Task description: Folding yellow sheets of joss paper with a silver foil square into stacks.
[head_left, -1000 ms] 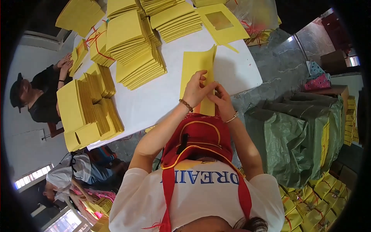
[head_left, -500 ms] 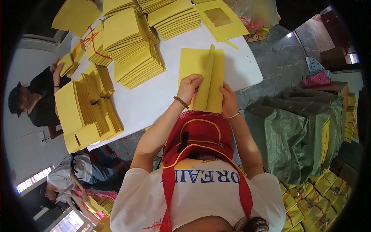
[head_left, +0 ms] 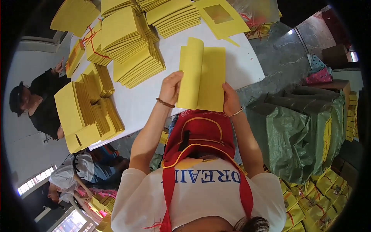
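Note:
At the near edge of the white table, I hold a folded yellow paper sheet [head_left: 211, 77] in front of my red apron. Its left part is a curled flap [head_left: 191, 69] turned over to the left, with the flat part showing at the right. My left hand [head_left: 172, 88], with a beaded bracelet at the wrist, is closed on the left edge of the flap. My right hand [head_left: 231, 99] pinches the sheet's lower right edge, thumb on the front and fingers hidden behind it.
Tall stacks of folded yellow paper [head_left: 131, 42] cover the left and back of the white table [head_left: 133, 110]. A yellow piece with a window [head_left: 220, 17] lies at the back right. Green sacks [head_left: 288, 131] stand at my right. Two people work at the left.
The flap has swung from standing upright mid-sheet over to the left. My left hand has moved left with it; my right hand stays at the right edge.

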### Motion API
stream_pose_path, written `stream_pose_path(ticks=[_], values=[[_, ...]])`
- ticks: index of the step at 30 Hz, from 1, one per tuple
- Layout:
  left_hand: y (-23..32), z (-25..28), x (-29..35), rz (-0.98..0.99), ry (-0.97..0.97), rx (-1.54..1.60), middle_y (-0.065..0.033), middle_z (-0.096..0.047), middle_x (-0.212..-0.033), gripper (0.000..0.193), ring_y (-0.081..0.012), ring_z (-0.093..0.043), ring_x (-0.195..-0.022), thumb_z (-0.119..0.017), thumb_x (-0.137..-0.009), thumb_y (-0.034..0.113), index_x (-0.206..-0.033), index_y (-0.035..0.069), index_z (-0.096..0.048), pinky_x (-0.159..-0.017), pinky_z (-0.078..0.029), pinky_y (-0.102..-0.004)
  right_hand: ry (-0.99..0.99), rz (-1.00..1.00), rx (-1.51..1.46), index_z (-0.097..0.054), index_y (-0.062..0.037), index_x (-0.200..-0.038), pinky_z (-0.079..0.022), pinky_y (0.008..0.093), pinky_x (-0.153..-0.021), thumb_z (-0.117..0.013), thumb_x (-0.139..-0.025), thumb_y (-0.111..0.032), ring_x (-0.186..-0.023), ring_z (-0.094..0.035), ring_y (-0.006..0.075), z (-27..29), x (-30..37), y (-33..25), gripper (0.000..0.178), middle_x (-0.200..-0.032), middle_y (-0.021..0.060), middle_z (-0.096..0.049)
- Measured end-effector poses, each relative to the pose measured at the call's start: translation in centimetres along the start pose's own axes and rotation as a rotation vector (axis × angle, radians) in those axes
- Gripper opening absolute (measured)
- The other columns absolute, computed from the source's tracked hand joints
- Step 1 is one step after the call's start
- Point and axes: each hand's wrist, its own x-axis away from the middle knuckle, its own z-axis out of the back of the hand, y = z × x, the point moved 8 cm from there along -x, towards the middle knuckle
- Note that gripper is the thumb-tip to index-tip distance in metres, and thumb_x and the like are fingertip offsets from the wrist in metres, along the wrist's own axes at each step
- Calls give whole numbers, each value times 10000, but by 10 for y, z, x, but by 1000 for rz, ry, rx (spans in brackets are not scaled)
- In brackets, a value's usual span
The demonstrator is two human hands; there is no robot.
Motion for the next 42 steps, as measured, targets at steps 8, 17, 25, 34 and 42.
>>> stream_pose_path(ticks=[8,17,25,34,42], values=[[14,8,3,23,-166,44,-98,-634,-899,223,-132,-621,-767,-460,-918,147,-990,-43,-554,-681,-524,-244,8,3,9,-465,-5,-1194,-467,294,-841,-436,-913,-115,-998,-557,165,0,0,2,303,-1110,84,-563],[-16,3,-7,75,-213,105,-115,-632,-921,246,-130,-628,-782,-460,-920,142,-1038,-63,-525,-679,-529,-228,6,-10,-3,-484,-4,-1167,-437,291,-855,-418,-931,-191,-993,-537,162,5,-2,6,309,-1098,65,-564],[-21,1,-6,113,-164,170,-133,-629,-917,203,-145,-630,-776,-460,-909,79,-1013,-78,-535,-675,-533,-230,54,-22,-88,-498,-14,-1158,-427,304,-864,-404,-939,-256,-995,-528,169,3,-1,6,340,-1100,64,-562],[-27,-6,-6,141,-196,169,-132,-624,-953,230,-158,-626,-825,-435,-922,88,-1044,-85,-526,-728,-530,-259,65,-35,-41,-453,-17,-1218,-400,312,-921,-370,-955,-240,-1069,-499,180,7,-1,8,354,-1170,74,-527],[-29,-11,-6,153,-204,175,-134,-622,-964,236,-160,-626,-831,-423,-925,82,-1061,-85,-519,-735,-530,-261,66,-32,-67,-472,-25,-1202,-416,304,-895,-384,-952,-240,-1042,-513,176,9,-3,8,341,-1146,64,-541]])
